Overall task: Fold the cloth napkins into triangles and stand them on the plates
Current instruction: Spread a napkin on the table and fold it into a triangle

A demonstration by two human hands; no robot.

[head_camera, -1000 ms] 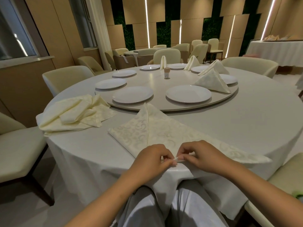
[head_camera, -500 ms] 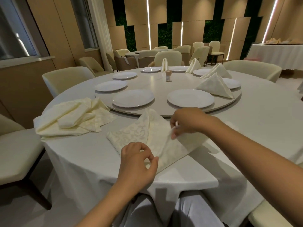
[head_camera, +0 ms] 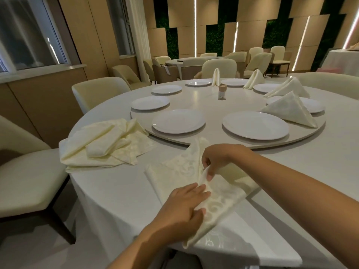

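- Left hand (head_camera: 186,206) rests on the near half of the napkin (head_camera: 178,169), fingers fairly straight over the cloth and the thumb tucked against its edge; we judge we are pinning it flat so the fold cannot slide.
- Our right hand (head_camera: 215,162) reaches across from the far side and pinches a raised flap of the same napkin between thumb and fingertips, lifted just off the table (head_camera: 320,162), probably to bring that layer over and sharpen the triangle.
- We have the napkin at the table's near edge, just in front of the turntable (head_camera: 213,101), with one corner hanging toward our lap.
- We keep the spare napkins (head_camera: 104,142) heaped to our left, within easy reach for the next folds.
- We see two bare plates right ahead, the left plate (head_camera: 178,121) and the right plate (head_camera: 255,125); either would take this napkin once it stands.
- We count folded napkins already standing by the plates to the right and at the back, the nearest a folded triangle (head_camera: 289,109), so the job looks partly done.
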